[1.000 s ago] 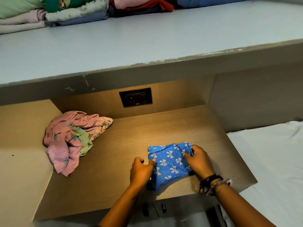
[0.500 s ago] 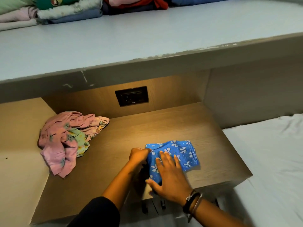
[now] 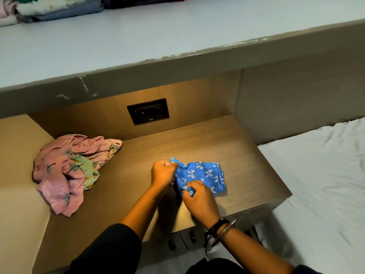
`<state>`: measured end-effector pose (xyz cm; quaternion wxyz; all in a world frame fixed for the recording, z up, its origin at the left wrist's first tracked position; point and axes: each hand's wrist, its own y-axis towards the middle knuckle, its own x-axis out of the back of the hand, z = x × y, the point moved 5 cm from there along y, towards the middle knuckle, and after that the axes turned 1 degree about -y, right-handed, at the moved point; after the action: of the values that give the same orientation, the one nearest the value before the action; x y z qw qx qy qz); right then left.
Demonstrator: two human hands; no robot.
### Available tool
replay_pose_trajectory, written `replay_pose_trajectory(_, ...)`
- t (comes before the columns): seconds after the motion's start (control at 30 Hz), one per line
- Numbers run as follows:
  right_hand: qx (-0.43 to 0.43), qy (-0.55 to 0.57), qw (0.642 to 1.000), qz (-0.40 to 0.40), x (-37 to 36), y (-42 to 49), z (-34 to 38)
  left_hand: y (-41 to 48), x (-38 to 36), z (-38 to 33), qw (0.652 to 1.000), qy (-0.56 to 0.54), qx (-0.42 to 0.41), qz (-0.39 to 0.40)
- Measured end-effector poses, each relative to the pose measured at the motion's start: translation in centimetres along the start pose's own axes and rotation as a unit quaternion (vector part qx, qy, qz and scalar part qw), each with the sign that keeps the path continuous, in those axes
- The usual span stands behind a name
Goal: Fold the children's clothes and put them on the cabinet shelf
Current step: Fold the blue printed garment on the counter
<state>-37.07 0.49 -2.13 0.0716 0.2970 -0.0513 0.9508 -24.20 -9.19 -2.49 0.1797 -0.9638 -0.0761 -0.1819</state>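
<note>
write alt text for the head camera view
The left hand and right hand pinch a blue garment on a wooden ledge. A crumpled pink pile lies to its left, and folded clothes sit on the shelf above.

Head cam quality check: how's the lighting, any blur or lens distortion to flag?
Head view: a warm pool of light falls on the wooden surface around the blue garment, dimmer at the pink pile. Head view: the right hand and its wrist look slightly smeared, with the hands' shadow on the wood beneath. Head view: the shelf edge bows slightly from the wide lens; no glare.
</note>
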Motion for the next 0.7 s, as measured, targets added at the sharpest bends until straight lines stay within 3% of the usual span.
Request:
replay_pose_trajectory(0.17, -0.107, 0.186, 0.974, -0.069, 2.4, 0.1, -2.9, -0.9, -3.6, -4.1, 0.994, 0.06, -0.086, 0.038)
replay_pose_trajectory(0.33, -0.146, 0.247, 0.956, -0.061, 4.1, 0.4, -4.8, -1.5, -6.7, -6.2, 0.989, 0.084, -0.105, 0.069)
replay_pose_trajectory(0.5, -0.249, 0.311, 0.915, -0.065, 6.3, -0.5, -8.7, -2.6, -11.2, -6.3, 0.973, 0.009, -0.076, 0.218)
replay_pose_trajectory(0.6, -0.251, 0.272, 0.925, -0.083, 6.1, -0.8, -9.2, -2.3, -9.4, -4.7, 0.982, -0.015, -0.095, 0.161)
replay_pose_trajectory(0.7, -0.227, 0.178, 0.95, -0.119, 6.8, -0.7, -9.0, -2.5, -8.3, -3.4, 0.979, 0.02, -0.169, 0.108)
